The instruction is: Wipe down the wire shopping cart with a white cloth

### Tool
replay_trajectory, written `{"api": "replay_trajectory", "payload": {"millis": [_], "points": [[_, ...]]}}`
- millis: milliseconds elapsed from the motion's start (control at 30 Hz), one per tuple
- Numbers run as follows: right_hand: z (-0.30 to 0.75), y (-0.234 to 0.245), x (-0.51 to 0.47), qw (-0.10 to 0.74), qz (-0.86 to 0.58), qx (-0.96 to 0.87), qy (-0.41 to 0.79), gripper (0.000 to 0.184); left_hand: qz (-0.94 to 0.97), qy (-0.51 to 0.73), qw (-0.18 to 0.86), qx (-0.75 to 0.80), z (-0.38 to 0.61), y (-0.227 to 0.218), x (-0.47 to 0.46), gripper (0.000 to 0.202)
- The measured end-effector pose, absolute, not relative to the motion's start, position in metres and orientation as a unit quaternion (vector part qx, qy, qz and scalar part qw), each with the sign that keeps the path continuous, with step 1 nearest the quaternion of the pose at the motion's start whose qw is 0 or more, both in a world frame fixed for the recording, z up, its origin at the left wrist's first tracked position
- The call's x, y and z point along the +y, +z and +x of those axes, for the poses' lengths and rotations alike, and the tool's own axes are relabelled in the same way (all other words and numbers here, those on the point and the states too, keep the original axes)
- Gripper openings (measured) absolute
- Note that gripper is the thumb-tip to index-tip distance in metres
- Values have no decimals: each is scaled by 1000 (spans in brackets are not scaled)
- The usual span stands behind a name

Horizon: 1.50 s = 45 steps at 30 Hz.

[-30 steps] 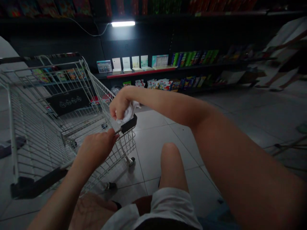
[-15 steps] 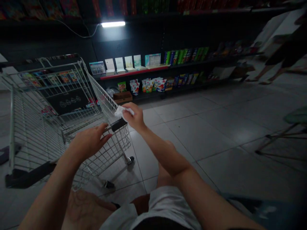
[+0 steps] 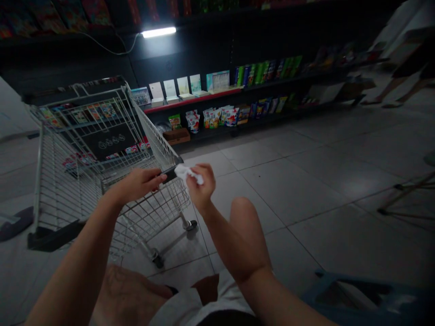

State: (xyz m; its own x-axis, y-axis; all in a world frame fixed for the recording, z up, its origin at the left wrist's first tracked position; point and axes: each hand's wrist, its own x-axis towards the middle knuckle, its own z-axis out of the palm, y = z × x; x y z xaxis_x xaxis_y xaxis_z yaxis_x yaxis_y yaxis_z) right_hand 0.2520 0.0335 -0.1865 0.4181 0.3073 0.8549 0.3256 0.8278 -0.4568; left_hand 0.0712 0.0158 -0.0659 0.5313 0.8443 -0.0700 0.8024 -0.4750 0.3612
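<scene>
Nearest, the person's left hand (image 3: 140,184) closes over the handle (image 3: 168,174) of a wire shopping cart (image 3: 152,206), and just to its right the right hand (image 3: 201,183) pinches a crumpled white cloth (image 3: 182,171) between thumb and fingers. The handle slants from near left to far right; the cloth sits by its far right end, contact unclear, with the right hand nearer that end. Beyond, a red-edged shelf (image 3: 200,98) holds upright boxes (image 3: 169,89).
</scene>
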Motion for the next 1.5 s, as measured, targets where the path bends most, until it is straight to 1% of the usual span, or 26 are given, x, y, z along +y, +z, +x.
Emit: {"api": "replay_trajectory", "payload": {"millis": [33, 100, 167, 233, 333, 400, 433, 500, 533, 600, 667, 733, 800, 867, 933, 1000, 1100, 1167, 1267, 1333, 1367, 1500], "points": [[256, -176, 35, 802, -300, -517, -15, 12, 856, 62, 185, 478, 72, -67, 18, 47], [255, -168, 40, 798, -306, -518, -29, 12, 858, 64, 186, 474, 72, -67, 21, 48], [243, -183, 45, 766, -323, -554, -35, 13, 859, 65, 185, 472, 73, -67, 25, 48], [226, -218, 44, 713, -359, -601, -37, 13, 860, 67, 185, 471, 75, -67, 26, 48], [211, -285, 35, 601, -392, -694, -51, 9, 860, 70, 182, 472, 76, -68, 27, 48], [215, -321, 28, 542, -376, -749, -55, 4, 860, 70, 180, 472, 76, -68, 27, 48], [221, -332, 27, 531, -360, -765, -47, 3, 860, 70, 181, 473, 75, -69, 28, 48], [237, -340, 29, 557, -349, -754, -10, 7, 857, 72, 190, 473, 74, -69, 29, 47], [244, -336, 33, 593, -364, -718, 13, 9, 856, 73, 197, 473, 74, -70, 29, 47], [254, -320, 44, 680, -427, -592, 62, 12, 853, 73, 205, 474, 74, -70, 31, 46], [253, -300, 55, 725, -469, -492, 110, 14, 853, 71, 204, 476, 75, -70, 32, 45], [244, -285, 60, 725, -467, -486, 139, 13, 852, 71, 201, 477, 75, -70, 32, 46], [237, -277, 58, 707, -447, -526, 151, 12, 854, 72, 206, 473, 74, -70, 31, 45], [239, -275, 51, 696, -404, -572, 162, 10, 855, 72, 216, 467, 72, -70, 29, 44], [248, -275, 44, 669, -330, -639, 188, 8, 854, 72, 226, 463, 69, -70, 28, 44], [257, -274, 42, 657, -307, -654, 213, 8, 852, 75, 231, 464, 67, -70, 27, 43], [258, -270, 45, 687, -397, -562, 234, 13, 851, 76, 223, 469, 68, -71, 28, 43], [253, -269, 46, 690, -425, -533, 243, 16, 854, 74, 215, 468, 69, -71, 28, 43], [252, -275, 46, 661, -417, -527, 334, 16, 856, 73, 213, 466, 71, -71, 28, 44], [254, -284, 45, 654, -440, -475, 392, 18, 854, 73, 211, 469, 72, -70, 28, 45], [254, -289, 44, 656, -457, -446, 402, 19, 854, 72, 209, 471, 73, -69, 27, 45], [238, -315, 34, 677, -511, -391, 358, 20, 853, 71, 204, 475, 75, -69, 28, 44]]}}
